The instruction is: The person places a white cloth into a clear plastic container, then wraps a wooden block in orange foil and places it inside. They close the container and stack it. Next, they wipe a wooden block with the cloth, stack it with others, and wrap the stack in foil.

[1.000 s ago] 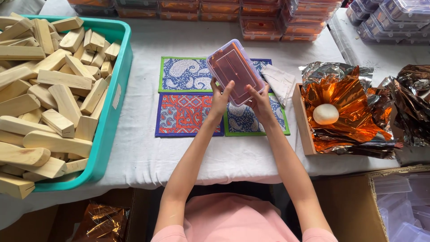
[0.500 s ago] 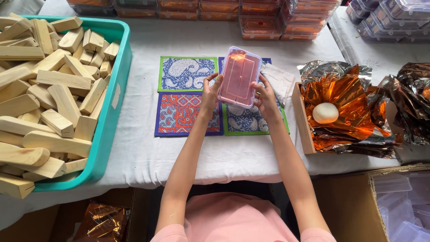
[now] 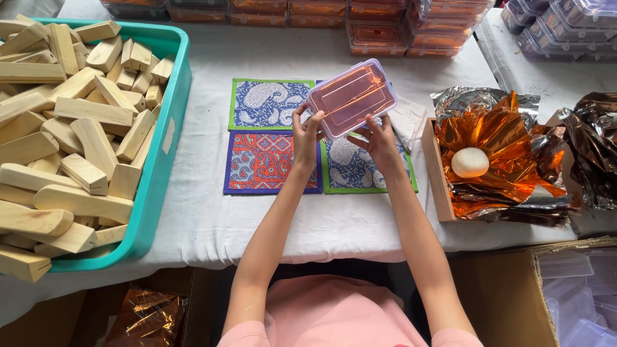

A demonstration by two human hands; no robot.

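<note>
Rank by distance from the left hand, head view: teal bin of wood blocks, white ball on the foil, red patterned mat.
From the left hand:
1. Red patterned mat: right under the hand, table centre.
2. White ball: to the right, on orange foil in the wooden tray.
3. Teal bin: far left; close to the ball's distance, order uncertain.

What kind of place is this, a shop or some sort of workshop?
Probably a small packing workshop. Both hands hold a clear plastic box over a cloth-covered table; a teal bin of wooden blocks sits left, orange foil sheets right, stacked filled boxes behind.
</note>
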